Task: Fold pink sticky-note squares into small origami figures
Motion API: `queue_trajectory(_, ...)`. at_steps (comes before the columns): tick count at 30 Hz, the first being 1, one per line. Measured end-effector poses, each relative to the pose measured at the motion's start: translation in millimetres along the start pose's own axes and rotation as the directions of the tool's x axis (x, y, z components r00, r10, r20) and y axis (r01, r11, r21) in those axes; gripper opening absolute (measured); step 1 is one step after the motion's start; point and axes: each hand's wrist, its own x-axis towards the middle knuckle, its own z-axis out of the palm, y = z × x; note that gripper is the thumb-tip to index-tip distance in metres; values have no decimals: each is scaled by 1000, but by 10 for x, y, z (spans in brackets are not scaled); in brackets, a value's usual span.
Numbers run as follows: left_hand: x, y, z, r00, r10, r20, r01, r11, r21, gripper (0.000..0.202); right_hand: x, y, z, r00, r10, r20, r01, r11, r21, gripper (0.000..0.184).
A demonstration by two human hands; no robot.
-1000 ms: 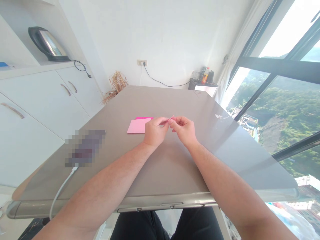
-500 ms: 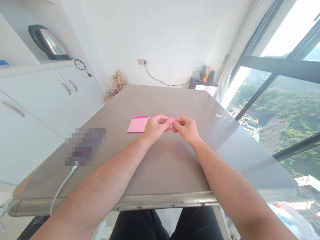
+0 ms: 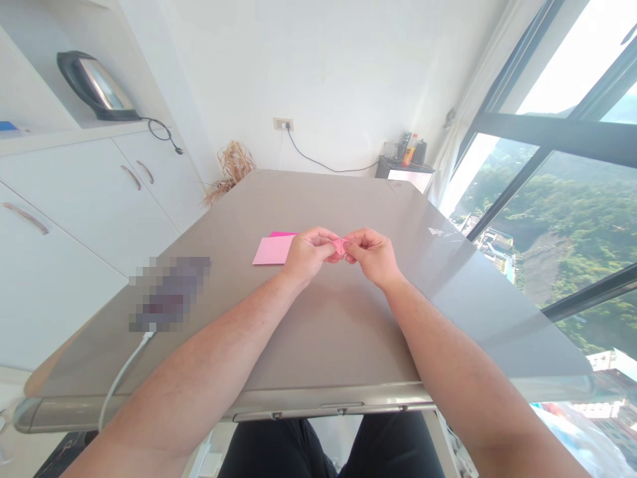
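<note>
A small piece of folded pink paper (image 3: pixel 340 246) is pinched between my two hands, over the middle of the table. My left hand (image 3: pixel 313 249) grips its left side with thumb and fingers. On the opposite side, my right hand (image 3: pixel 369 251) pinches it the same way. Fingers cover much of the paper, so its full shape is hidden. Just left of my left hand lies a light pink paper sheet (image 3: pixel 271 250), and the edge of a darker pink sheet (image 3: pixel 281 234) shows behind it.
The grey-brown table (image 3: pixel 318 332) spreads around my hands. At the left lies a blurred-out object (image 3: pixel 172 292) with a white cable (image 3: pixel 123 372). A kettle (image 3: pixel 102 86) stands on the left shelf. Bottles (image 3: pixel 410 149) stand on a small cabinet beyond the table; a window is at the right.
The folded paper's upper point has gone down; it looks flatter and lower between my fingers. My right hand's fingers have shifted slightly up and over it. The sheets lie still.
</note>
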Motion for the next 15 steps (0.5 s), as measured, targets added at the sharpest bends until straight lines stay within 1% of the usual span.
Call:
queue_trajectory(4,-9,16,29,999,-6,-46,4,999,-33,12,-3,-12,-9,999,-7,40,4,998,68,12)
queue_trajectory(8,-10,19,30,996,-58,-70,55,997,-54,15,4,1,-45,995,1,99,-13,992,129,9)
queue_trajectory(12,-13,31,3,994,-108,-37,105,993,-60,15,10,18,-72,995,36,95,-47,991,123,12)
queue_trajectory(15,-19,44,-9,995,-103,0,103,993,-48,16,9,25,-76,996,31,80,-39,994,101,13)
